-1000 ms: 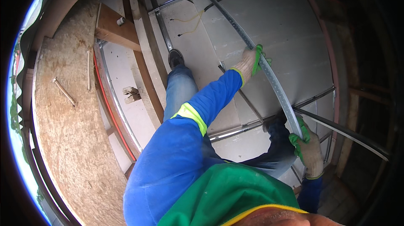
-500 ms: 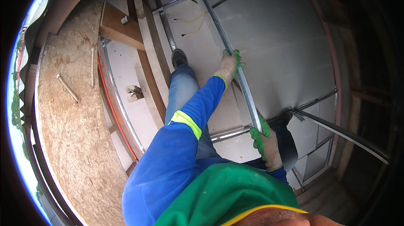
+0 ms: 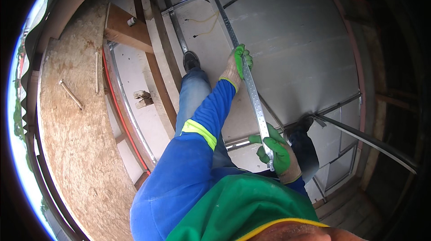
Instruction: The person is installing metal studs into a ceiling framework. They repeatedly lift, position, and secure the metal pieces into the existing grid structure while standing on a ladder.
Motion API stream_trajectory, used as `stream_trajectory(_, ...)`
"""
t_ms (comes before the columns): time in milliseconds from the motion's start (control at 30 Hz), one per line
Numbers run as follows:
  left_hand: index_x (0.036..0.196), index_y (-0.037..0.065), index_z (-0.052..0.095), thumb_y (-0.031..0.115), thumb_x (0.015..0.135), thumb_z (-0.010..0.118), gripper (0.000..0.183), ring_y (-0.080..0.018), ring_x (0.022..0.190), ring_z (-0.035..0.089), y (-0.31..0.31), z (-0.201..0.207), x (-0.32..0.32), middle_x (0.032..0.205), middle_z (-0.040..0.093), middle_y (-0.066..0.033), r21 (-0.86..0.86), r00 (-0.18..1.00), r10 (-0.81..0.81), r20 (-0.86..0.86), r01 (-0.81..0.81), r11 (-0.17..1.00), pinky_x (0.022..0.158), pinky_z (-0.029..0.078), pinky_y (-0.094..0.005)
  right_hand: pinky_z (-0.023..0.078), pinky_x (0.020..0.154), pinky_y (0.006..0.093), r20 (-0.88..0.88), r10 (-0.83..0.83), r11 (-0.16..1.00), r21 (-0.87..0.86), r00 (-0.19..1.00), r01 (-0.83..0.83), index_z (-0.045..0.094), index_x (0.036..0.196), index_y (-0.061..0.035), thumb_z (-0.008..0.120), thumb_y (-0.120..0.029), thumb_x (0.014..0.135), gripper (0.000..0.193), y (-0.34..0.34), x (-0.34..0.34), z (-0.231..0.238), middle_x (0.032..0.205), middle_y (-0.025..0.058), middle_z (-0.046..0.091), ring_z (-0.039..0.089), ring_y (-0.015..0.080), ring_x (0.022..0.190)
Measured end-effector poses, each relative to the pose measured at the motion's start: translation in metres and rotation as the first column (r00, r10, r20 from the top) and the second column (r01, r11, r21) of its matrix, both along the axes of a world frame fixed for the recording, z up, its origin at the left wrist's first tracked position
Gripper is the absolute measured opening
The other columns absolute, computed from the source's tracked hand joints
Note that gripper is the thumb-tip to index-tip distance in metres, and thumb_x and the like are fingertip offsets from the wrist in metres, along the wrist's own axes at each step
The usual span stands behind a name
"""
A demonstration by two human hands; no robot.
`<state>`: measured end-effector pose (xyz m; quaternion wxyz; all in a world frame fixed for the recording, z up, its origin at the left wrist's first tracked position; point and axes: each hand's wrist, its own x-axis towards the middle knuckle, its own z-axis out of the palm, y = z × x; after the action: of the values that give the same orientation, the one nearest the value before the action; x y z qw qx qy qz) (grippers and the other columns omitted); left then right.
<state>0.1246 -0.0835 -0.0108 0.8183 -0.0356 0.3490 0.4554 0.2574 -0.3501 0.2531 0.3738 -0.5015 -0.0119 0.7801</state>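
Note:
A long, narrow galvanized metal profile (image 3: pixel 255 99) slants across the middle, its near end low by my body and its far end over the white panels. My left hand (image 3: pixel 238 65), in a white glove with green palm and fingers, is closed round it partway along. At the near end my right hand (image 3: pixel 280 153), gloved alike, holds the profile loosely, its fingers partly spread about the strip. Small holes dot the face of the profile turned upward. Beyond the near hand, the tip of the profile shows.
A wide wooden board (image 3: pixel 74 138) with two nails fills the left side. Timber beams (image 3: pixel 164 57) and a red cable (image 3: pixel 121 117) run beside it. My shoes stand among metal framing and white panels (image 3: pixel 296 52). Another metal profile (image 3: pixel 366 140) juts out at right.
The profile has turned about its length, so its perforated face shows, and its near end has come closer to me. My right hand has loosened and moved down; my left hand shifted slightly left.

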Motion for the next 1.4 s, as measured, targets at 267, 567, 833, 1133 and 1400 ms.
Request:
stream_trajectory(267,0.117,0.013,0.049,0.029,0.110,0.059,0.020,-0.0241,0.065,0.063,-0.012,0.065,0.039,0.085,0.059,-0.0080,-0.022,0.917,-0.234,-0.323,0.240,0.971,0.052,0.053,-0.0378,0.057,0.065,0.0380,0.937,0.327,0.757,-0.181,0.123,-0.628,0.034,0.165,-0.0148,0.066,-0.014,0.101,0.071,-0.016,0.018,-0.038,0.092,0.0157,0.069,0.068,0.0201,0.071)
stream_trajectory(567,0.137,0.004,0.049,0.025,0.106,0.066,0.040,-0.0246,0.083,0.071,-0.047,0.060,0.065,0.103,0.066,-0.0107,0.028,0.799,-0.462,-0.385,0.511,0.859,0.079,0.068,-0.0419,0.042,0.049,0.0254,0.684,0.176,0.983,-0.082,0.708,-0.165,0.044,0.161,-0.0146,0.065,-0.001,0.100,0.065,-0.021,0.016,-0.043,0.084,-0.0001,0.061,0.050,0.0070,0.058)
stream_trajectory(833,0.156,0.000,0.041,0.032,0.105,0.067,0.065,-0.0232,0.103,0.071,-0.050,0.057,0.014,0.126,0.069,-0.0155,0.080,0.347,-0.349,-0.871,0.799,0.596,0.082,0.063,-0.0377,0.056,0.064,0.0401,0.863,0.451,0.816,-0.295,0.228,-0.496,0.035,0.165,-0.0170,0.068,-0.012,0.100,0.073,-0.030,0.035,-0.061,0.094,0.0152,0.068,0.068,0.0257,0.075)
stream_trajectory(1133,0.166,0.015,0.034,0.051,0.097,0.068,0.085,-0.0437,0.155,0.030,-0.026,0.067,-0.240,0.165,0.039,-0.0174,-0.321,-0.867,0.108,-0.487,0.293,0.901,0.122,0.030,-0.0659,0.058,0.093,0.0535,0.855,0.418,0.665,-0.518,-0.308,-0.538,0.031,0.166,-0.0133,0.066,-0.019,0.099,0.076,-0.056,0.122,-0.120,0.130,0.0336,0.063,0.067,0.0499,0.112)
stream_trajectory(1400,0.170,0.017,0.026,0.045,0.099,0.063,0.085,-0.0470,0.156,0.028,-0.024,0.051,-0.244,0.165,0.042,-0.0185,-0.362,-0.833,-0.001,-0.554,0.240,0.901,0.124,0.022,-0.0683,0.053,0.105,0.0537,0.904,0.400,0.705,-0.409,-0.152,-0.580,0.035,0.163,-0.0066,0.070,-0.022,0.097,0.077,-0.071,0.142,-0.177,0.136,0.0319,0.063,0.063,0.0496,0.124)
